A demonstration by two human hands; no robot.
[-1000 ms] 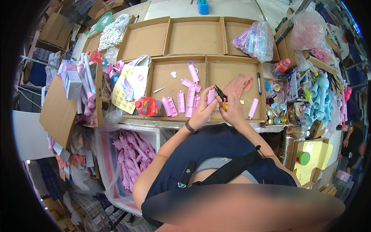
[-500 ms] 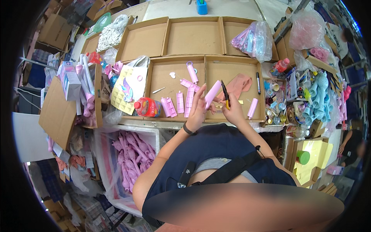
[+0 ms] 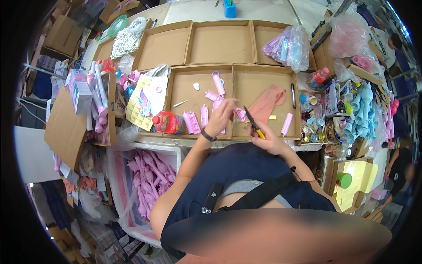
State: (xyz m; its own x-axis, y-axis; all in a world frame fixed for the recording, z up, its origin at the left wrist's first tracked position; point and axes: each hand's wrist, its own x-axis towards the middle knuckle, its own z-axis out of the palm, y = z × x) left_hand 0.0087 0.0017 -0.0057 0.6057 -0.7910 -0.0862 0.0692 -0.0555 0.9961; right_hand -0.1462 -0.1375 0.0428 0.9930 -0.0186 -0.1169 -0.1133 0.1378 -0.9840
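My left hand [image 3: 222,116] is raised over the left compartment of the cardboard tray [image 3: 178,81], fingers apart and slightly blurred, beside several pink plastic parts [image 3: 192,123]. A small pink piece [image 3: 240,114] is just right of its fingertips. My right hand [image 3: 266,141] grips black-jawed pliers with yellow handles [image 3: 258,130], pointing up-left over the right compartment. An orange-pink cloth [image 3: 268,101], a pink cylinder [image 3: 287,124] and a black marker [image 3: 293,95] lie in that compartment. Another pink cylinder with a ring [image 3: 218,82] rests at the left compartment's back.
A red-capped bottle [image 3: 168,122] and a cream sheet [image 3: 147,99] flank the left side. Behind are more trays [image 3: 220,39] and a bagged bundle [image 3: 288,48]. A bin of pink parts [image 3: 147,180] is low left. Small containers [image 3: 313,114] crowd the right; another person [image 3: 398,165] is at far right.
The pink cylinder that was upright in my left hand is no longer raised there. My left hand has moved left; my right hand with the pliers has moved down and slightly right.
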